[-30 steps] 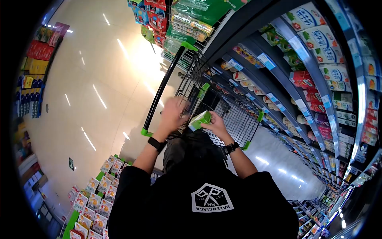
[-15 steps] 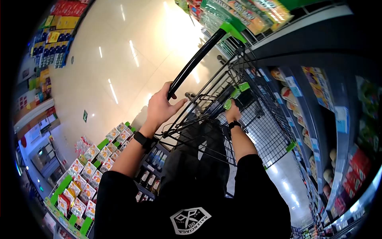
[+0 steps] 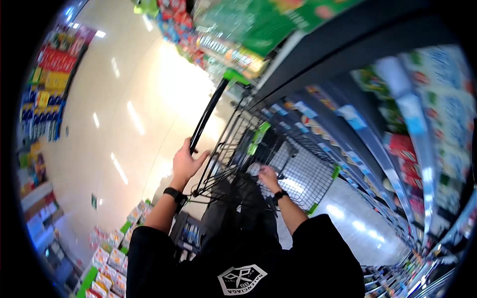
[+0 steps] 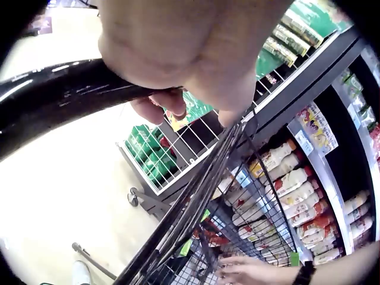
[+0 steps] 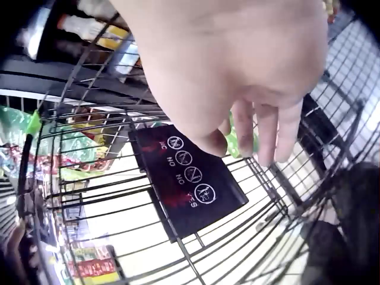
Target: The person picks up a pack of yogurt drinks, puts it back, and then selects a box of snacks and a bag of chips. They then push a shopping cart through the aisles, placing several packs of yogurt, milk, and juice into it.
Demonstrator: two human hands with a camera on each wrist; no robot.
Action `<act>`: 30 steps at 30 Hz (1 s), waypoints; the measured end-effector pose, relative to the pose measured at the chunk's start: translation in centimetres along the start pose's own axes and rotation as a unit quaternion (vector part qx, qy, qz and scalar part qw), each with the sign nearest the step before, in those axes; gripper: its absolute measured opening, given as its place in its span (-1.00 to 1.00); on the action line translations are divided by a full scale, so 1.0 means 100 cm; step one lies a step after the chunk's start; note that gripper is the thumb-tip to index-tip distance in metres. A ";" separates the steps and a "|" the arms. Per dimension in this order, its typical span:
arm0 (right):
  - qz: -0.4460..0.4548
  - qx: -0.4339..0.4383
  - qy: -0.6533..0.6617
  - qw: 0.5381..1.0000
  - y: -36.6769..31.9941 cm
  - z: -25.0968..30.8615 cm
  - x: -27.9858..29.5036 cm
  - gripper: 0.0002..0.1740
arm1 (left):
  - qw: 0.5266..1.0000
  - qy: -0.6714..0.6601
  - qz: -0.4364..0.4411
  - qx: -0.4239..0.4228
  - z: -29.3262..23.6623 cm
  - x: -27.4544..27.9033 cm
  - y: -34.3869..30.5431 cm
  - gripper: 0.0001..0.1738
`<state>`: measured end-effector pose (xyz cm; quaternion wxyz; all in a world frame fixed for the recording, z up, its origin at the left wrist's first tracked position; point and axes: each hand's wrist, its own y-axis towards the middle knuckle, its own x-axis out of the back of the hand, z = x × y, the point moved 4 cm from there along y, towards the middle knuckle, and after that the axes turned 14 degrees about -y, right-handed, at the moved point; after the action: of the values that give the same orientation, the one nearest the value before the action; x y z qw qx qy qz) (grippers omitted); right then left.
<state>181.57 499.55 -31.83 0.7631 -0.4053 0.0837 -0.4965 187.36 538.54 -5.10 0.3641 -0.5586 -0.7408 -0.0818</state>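
My left hand (image 3: 184, 163) grips the near end of the black cart handle (image 3: 211, 107), and in the left wrist view its fingertips (image 4: 172, 102) curl under the bar. My right hand (image 3: 269, 178) is over the wire shopping cart (image 3: 310, 171), close to its near side. In the right wrist view its fingers (image 5: 267, 130) hang down loosely, and something bright green (image 5: 233, 142) shows behind them, mostly hidden. A dark panel (image 5: 196, 184) with round white symbols sits against the wires below the palm. The green carton seen earlier is not clearly in view.
A long shelf (image 3: 343, 116) of packaged drinks runs along the right side of the cart. Bottles (image 4: 300, 199) stand in rows there. Beyond the handle is a rack of green packs (image 3: 268, 25). Boxed goods (image 3: 112, 258) are stacked at lower left, beside pale floor (image 3: 134, 114).
My left hand has gone from beside the cart to the handle and grips it. My right hand, which held the green carton, has moved over the cart, its fingers now loose.
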 end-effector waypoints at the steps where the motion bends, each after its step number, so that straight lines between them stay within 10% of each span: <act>1: -0.025 0.049 -0.072 0.996 -0.022 0.004 0.019 -0.51 | 1.000 -0.005 0.009 0.002 -0.004 0.001 0.000 -0.28; 10: -0.310 0.053 -0.130 0.940 -0.185 0.000 0.132 -0.61 | 0.997 -0.056 0.019 -0.043 -0.003 0.009 -0.006 -0.28; 17: -0.602 0.187 -0.090 0.771 -0.261 0.178 0.227 -0.63 | 0.970 -0.123 0.005 -0.208 0.018 0.001 -0.020 -0.05; 25: -0.746 0.277 -0.120 0.594 -0.285 0.366 0.333 -0.15 | 0.968 -0.160 0.147 -0.127 0.021 -0.012 -0.028 0.36; 30: -0.702 0.178 -0.071 0.686 -0.261 0.393 0.362 -0.19 | 0.959 -0.164 0.191 -0.131 0.015 -0.024 -0.033 0.46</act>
<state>202.21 486.07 22.30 0.2526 -0.2362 -0.3697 -0.8624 184.04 536.26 -6.77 0.1698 -0.7382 -0.6527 -0.0144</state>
